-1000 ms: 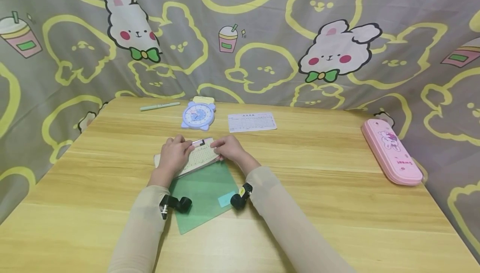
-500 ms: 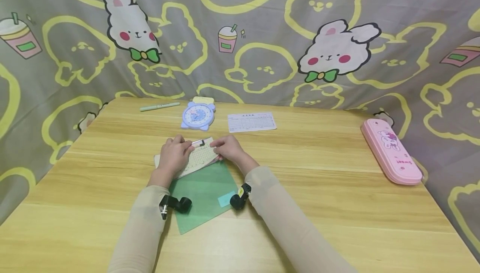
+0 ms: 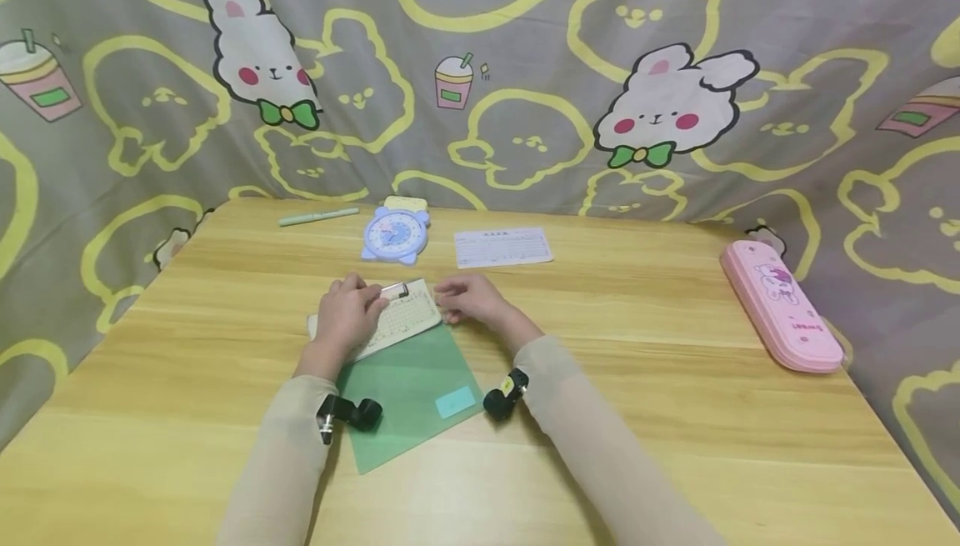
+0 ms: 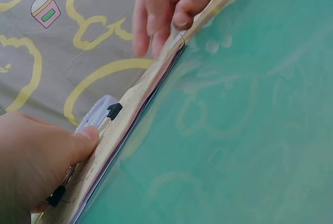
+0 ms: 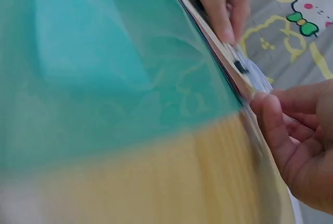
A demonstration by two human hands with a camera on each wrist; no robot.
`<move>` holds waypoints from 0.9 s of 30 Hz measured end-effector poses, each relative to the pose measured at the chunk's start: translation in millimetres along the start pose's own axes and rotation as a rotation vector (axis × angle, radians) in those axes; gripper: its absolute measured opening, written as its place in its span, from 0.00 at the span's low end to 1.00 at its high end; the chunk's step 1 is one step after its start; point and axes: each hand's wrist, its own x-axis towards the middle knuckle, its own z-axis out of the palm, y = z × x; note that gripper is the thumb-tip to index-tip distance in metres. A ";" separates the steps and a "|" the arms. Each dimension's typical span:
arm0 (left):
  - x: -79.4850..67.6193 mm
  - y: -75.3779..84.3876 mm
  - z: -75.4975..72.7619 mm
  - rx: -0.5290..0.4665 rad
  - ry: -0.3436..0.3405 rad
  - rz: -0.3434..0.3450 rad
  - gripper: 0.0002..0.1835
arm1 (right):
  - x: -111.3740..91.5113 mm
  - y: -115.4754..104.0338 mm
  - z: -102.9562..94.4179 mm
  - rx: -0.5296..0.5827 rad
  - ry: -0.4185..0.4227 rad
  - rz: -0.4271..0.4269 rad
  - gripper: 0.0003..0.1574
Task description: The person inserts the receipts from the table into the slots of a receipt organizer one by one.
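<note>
On the table lies a green see-through folder [image 3: 408,400] with a pale blue label [image 3: 455,402]. Along its far edge sits a stack of cream printed slips [image 3: 405,317], under a metal clip bar [image 3: 393,290] with black ends. My left hand [image 3: 347,317] holds the clip bar at the stack's left part; in the left wrist view its thumb [image 4: 86,140] lies on the bar. Just beside the stack's right edge is my right hand [image 3: 476,300], fingers loosely bent. In the right wrist view its fingertips [image 5: 265,102] come right at the slips' corner.
Behind the folder stand a light blue toy clock [image 3: 395,235] and a yellow block [image 3: 407,203]. A green pen [image 3: 318,217] lies back left, a loose printed slip [image 3: 502,247] back centre. A pink pencil case [image 3: 782,306] lies far right, before the patterned curtain [image 3: 525,54].
My right hand has let go of the slips' right corner and shifted slightly right. The lifted corner lies flatter now. My left hand stays on the clip bar.
</note>
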 end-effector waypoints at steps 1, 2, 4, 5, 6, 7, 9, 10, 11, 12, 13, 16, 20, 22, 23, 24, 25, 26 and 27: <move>-0.6 -0.4 -0.4 -0.002 -0.001 -0.004 0.20 | -0.8 0.3 -5.0 0.008 -0.009 -0.007 0.19; -1.0 -0.6 -0.7 0.000 -0.002 -0.010 0.20 | -4.5 -2.9 -10.0 -0.001 -0.014 -0.017 0.19; -1.6 -0.5 -1.3 -0.004 0.001 -0.013 0.20 | -7.9 -7.5 -22.2 -0.046 -0.007 -0.042 0.19; -1.9 -0.3 -1.5 -0.004 0.001 -0.012 0.20 | -7.6 -7.8 -29.5 -0.066 0.003 -0.059 0.19; -1.8 -0.2 -1.4 -0.005 0.000 -0.012 0.20 | -7.3 -8.6 -37.1 -0.091 0.019 -0.075 0.19; -1.8 -0.2 -1.2 -0.006 -0.001 -0.015 0.20 | -6.2 -9.1 -44.8 -0.131 0.043 -0.092 0.19; -1.8 -0.3 -0.7 -0.006 -0.001 -0.018 0.20 | 0.2 -6.2 -61.0 -0.216 0.114 -0.119 0.18; -1.5 -0.6 -0.5 -0.007 0.000 -0.018 0.20 | 5.4 -1.8 -69.5 -0.261 0.153 -0.142 0.17; -1.2 -0.6 -0.2 -0.009 0.002 -0.020 0.20 | 8.0 -0.3 -77.3 -0.305 0.193 -0.154 0.17; -0.8 -0.7 0.3 -0.015 0.004 -0.021 0.20 | 10.1 1.2 -85.0 -0.353 0.235 -0.158 0.17; -0.4 -0.7 0.8 -0.017 0.006 -0.021 0.20 | 12.4 2.9 -92.2 -0.392 0.274 -0.153 0.18; 0.6 -0.4 1.6 -0.024 0.012 -0.014 0.20 | 16.3 8.3 -109.8 -0.443 0.358 -0.113 0.21; 0.5 0.2 2.1 -0.024 0.013 -0.008 0.21 | 18.1 14.1 -124.0 -0.520 0.424 -0.018 0.31; -0.2 0.0 1.7 -0.022 0.012 -0.013 0.21 | 18.5 15.6 -128.0 -0.594 0.420 0.025 0.37; -0.5 -0.3 1.4 -0.020 0.012 -0.017 0.21 | 19.1 16.1 -129.5 -0.633 0.407 0.039 0.40; -0.9 -0.6 1.1 -0.020 0.011 -0.019 0.21 | 19.5 16.6 -130.7 -0.669 0.392 0.054 0.43; -1.2 -0.7 0.9 -0.020 0.010 -0.023 0.21 | 19.8 16.9 -131.8 -0.693 0.370 0.065 0.45; -1.6 -0.7 0.6 -0.020 0.011 -0.023 0.21 | 20.0 17.3 -132.9 -0.707 0.351 0.079 0.48; -1.6 -0.7 0.4 -0.018 0.014 -0.021 0.21 | 20.0 17.6 -133.8 -0.713 0.327 0.091 0.50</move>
